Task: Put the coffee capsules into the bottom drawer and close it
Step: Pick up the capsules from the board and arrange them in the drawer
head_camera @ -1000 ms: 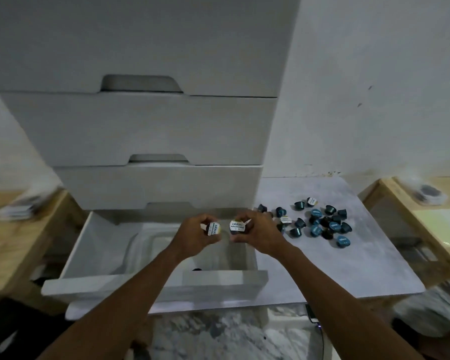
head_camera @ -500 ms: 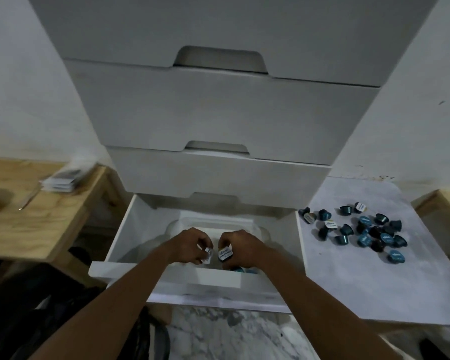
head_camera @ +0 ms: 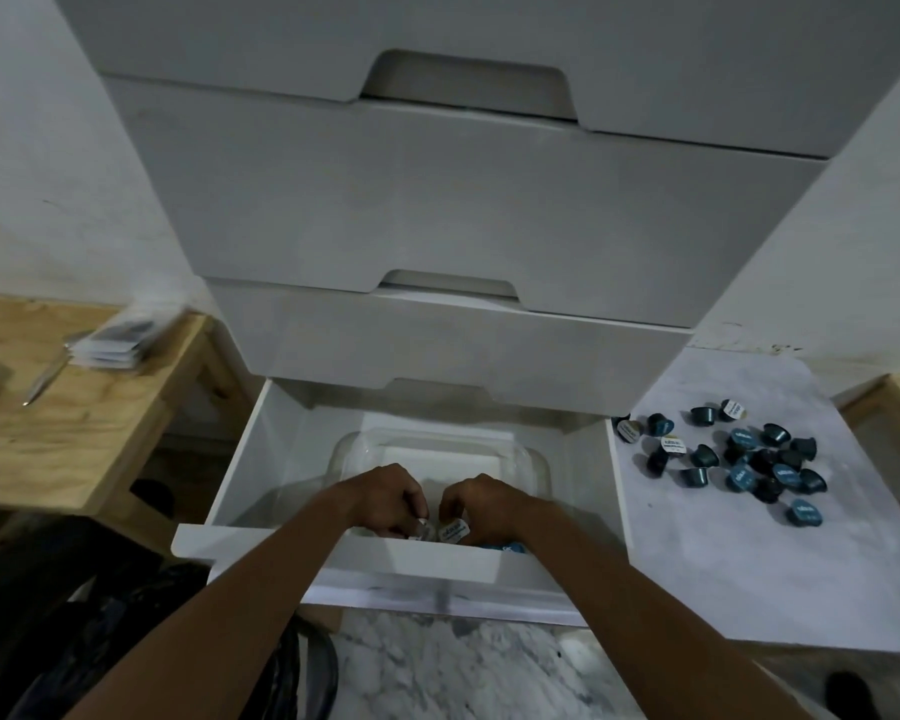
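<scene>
— Two capsules on the go, one per hand?
— Yes. The left hand (head_camera: pixel 385 498) curls its fingers round a foil-topped capsule (head_camera: pixel 423 530), low inside the bottom drawer (head_camera: pixel 281 459). The right hand (head_camera: pixel 481 504), almost touching it, pinches a second capsule (head_camera: pixel 453 530) likewise.
— How should the drop go?
— My judgement: loosen both grips low, over the clear tub (head_camera: pixel 531 459) just beyond the knuckles, so nothing bounces out. One blue capsule (head_camera: pixel 505 548) already lies just right of the right hand.
— And the others?
— Many sit in a loose pile (head_camera: pixel 739 459) on the white board (head_camera: pixel 749 563), well right of that hand. Closing waits until they're in.
</scene>
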